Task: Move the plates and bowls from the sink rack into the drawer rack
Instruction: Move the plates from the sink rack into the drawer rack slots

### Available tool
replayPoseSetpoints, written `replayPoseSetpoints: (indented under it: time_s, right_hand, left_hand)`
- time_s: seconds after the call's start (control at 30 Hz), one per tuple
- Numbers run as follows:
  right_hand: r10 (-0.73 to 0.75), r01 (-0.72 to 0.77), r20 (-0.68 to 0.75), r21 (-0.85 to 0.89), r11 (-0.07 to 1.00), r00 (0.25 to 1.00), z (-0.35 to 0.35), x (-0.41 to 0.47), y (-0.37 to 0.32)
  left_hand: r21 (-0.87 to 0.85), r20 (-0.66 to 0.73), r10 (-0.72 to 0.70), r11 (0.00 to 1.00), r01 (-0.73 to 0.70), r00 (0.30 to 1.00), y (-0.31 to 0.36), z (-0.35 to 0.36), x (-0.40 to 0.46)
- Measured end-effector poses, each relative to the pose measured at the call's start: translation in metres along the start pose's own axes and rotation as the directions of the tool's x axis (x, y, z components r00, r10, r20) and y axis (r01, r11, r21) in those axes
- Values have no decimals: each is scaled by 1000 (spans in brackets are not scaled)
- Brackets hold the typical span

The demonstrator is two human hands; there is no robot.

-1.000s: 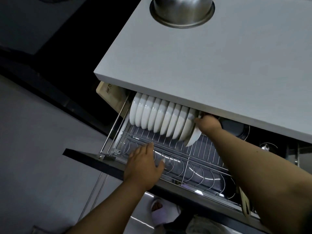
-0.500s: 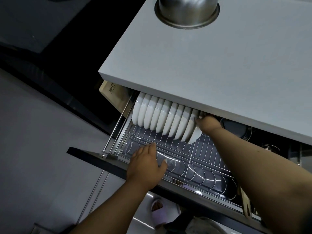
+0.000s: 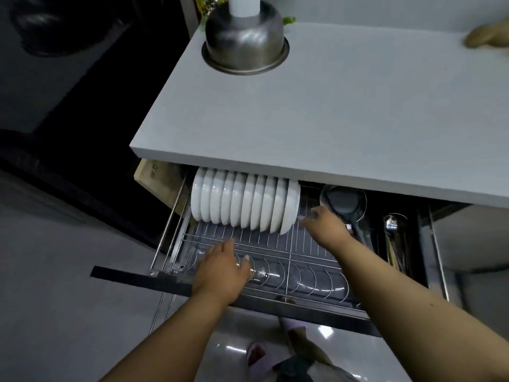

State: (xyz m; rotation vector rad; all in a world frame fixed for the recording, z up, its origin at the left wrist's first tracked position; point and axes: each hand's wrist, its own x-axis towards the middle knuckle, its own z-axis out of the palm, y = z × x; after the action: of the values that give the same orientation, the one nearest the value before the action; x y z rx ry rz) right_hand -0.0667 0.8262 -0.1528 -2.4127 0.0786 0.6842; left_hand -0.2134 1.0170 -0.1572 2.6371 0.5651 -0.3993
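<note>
The right hand [image 3: 326,226] has let go of the last white ceramic plate [image 3: 289,208], fingers loose, now slotted upright in the wire drawer rack [image 3: 311,252]; the left hand [image 3: 223,274] rests flat on the rack's front wires.

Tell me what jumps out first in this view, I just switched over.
A tight row of white plates stands on edge at the back left of the open drawer rack, half under the countertop. The right hand hovers just right of the last plate; the left hand rests on the front wires. An upturned steel bowl sits on the countertop.
</note>
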Motion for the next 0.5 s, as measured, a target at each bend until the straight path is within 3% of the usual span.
replayPoseSetpoints:
  time_s: [0.23, 0.5]
  right_hand:
    - [81, -50, -179, 174, 984, 981, -47, -72, 41]
    - [197, -56, -412, 330, 942, 890, -109, -147, 105]
  left_hand:
    - [-41, -5, 146, 988, -146, 989, 38, 0, -5]
    - [-67, 68, 464, 886, -460, 883, 153, 19, -26]
